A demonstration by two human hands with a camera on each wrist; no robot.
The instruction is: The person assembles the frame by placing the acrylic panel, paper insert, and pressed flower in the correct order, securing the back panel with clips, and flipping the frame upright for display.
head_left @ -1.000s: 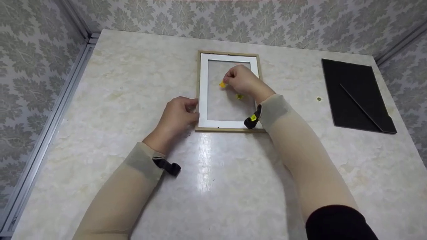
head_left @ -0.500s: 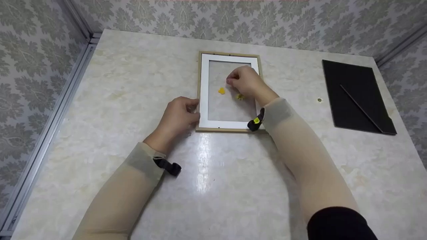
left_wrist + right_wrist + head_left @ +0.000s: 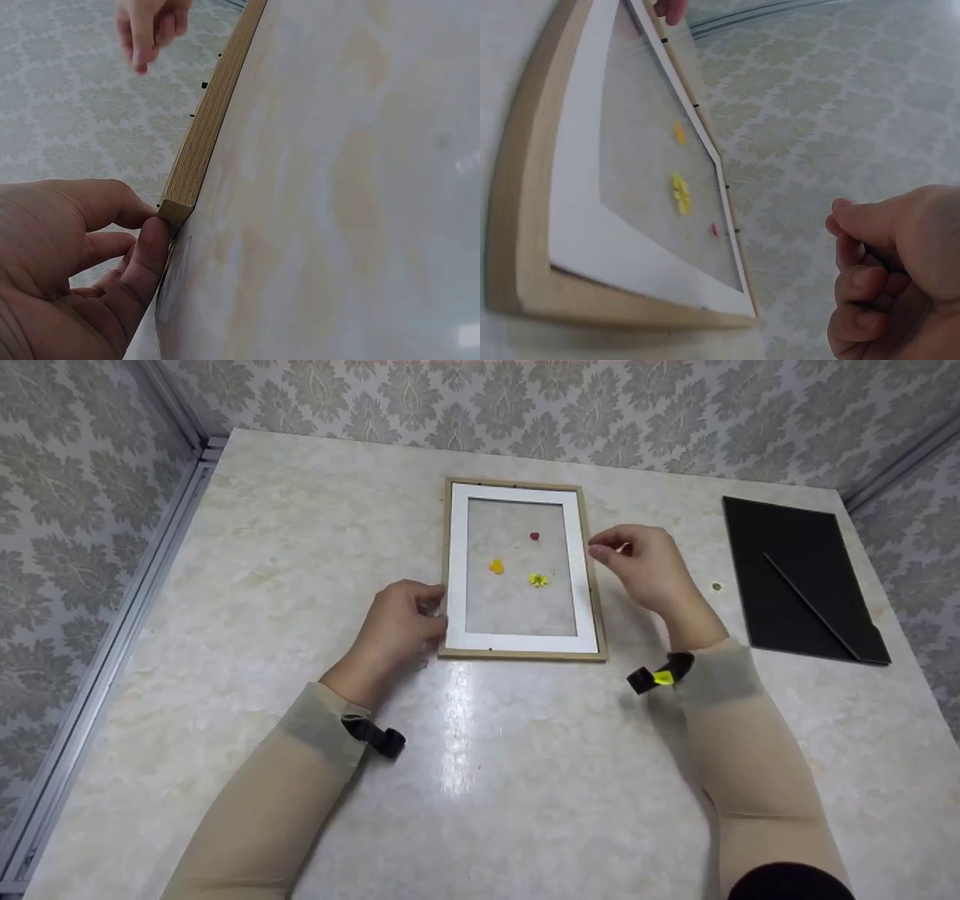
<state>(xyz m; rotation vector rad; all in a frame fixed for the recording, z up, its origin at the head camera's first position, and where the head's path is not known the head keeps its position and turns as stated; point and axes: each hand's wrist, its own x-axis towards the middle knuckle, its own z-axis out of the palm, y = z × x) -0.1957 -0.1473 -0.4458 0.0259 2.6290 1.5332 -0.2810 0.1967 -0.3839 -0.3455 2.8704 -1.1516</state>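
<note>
Fingers [image 3: 431, 594] of the left hand [image 3: 397, 622] curl against the picture frame [image 3: 450, 570] at its 8 o'clock edge, thumb and fingertips pinching the wooden corner, as the left wrist view shows. The right hand [image 3: 652, 566] hovers just off the frame's 3 o'clock side, its fingers loosely curled with nothing visibly in them, not touching the wood. The frame lies flat at the middle of the counter [image 3: 225, 585], toward the far wall. Inside its white mat [image 3: 517, 641], on the glass, lie a red flower [image 3: 534, 537], an orange flower [image 3: 496, 566] and a yellow flower [image 3: 538, 580]. At 3 o'clock, well apart, lies a black backing board [image 3: 795, 562].
</note>
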